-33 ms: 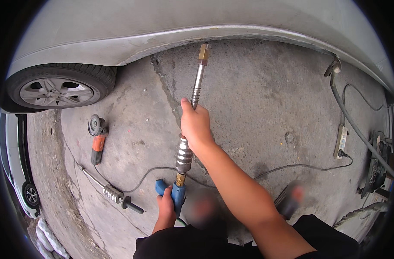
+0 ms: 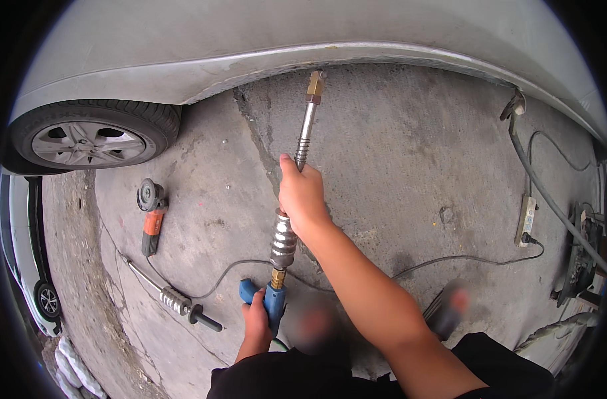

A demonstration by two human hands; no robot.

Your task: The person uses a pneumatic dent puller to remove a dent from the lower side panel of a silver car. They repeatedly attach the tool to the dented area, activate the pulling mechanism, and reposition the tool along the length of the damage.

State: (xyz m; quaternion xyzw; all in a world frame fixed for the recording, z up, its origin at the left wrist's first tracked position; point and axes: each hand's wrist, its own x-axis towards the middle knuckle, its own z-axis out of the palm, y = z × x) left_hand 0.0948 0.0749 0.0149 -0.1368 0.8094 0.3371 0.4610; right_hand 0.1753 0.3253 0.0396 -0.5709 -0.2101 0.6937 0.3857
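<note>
A slide hammer point(image 2: 283, 246) with a ribbed silver body, a spring on its shaft and a brass-coloured tip stretches away from me. My right hand point(image 2: 301, 189) is wrapped round it, between the ribbed section and the spring. At the near end, my left hand point(image 2: 255, 322) grips its blue handle point(image 2: 274, 307). The tip lies close under the lower edge of a pale car body point(image 2: 357, 48); whether it touches the sill, I cannot tell.
On the concrete floor to my left lie an orange and black angle grinder point(image 2: 152, 219) and a second slide hammer point(image 2: 176, 300). A dark cable runs across to a power strip point(image 2: 526, 219). A clamp point(image 2: 514, 106) with a thick cable hangs at the sill; a wheel point(image 2: 87, 141) stands far left.
</note>
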